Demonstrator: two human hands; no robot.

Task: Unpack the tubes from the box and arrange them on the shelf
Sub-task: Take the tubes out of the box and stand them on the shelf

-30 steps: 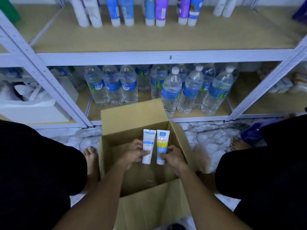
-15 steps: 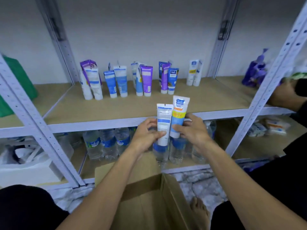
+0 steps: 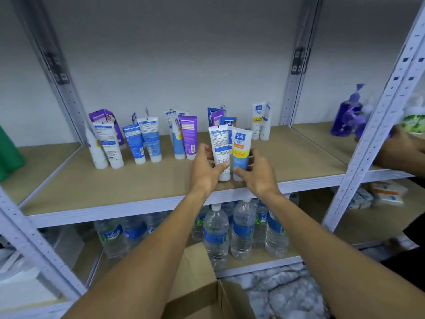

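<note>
My left hand point(image 3: 204, 168) grips a white tube point(image 3: 220, 146) with blue print, standing cap down on the tan shelf board point(image 3: 138, 180). My right hand point(image 3: 258, 173) grips a blue, yellow and white Safi tube point(image 3: 240, 153) right beside it, also cap down near the shelf's front edge. Behind them, several tubes point(image 3: 147, 139) in white, blue and purple stand in a loose row toward the wall. The open cardboard box point(image 3: 202, 291) sits on the floor below, between my forearms.
Water bottles point(image 3: 241, 231) fill the lower shelf. Grey metal uprights point(image 3: 377, 125) frame the bay. A purple pump bottle point(image 3: 349, 111) stands in the right bay, where another person's hand point(image 3: 400, 148) reaches. A green object point(image 3: 9, 155) sits at far left.
Both hands lifted the two tubes out of the box, carried them up and forward, and now hold them standing on the shelf board. The view rose from the box to the shelf.
</note>
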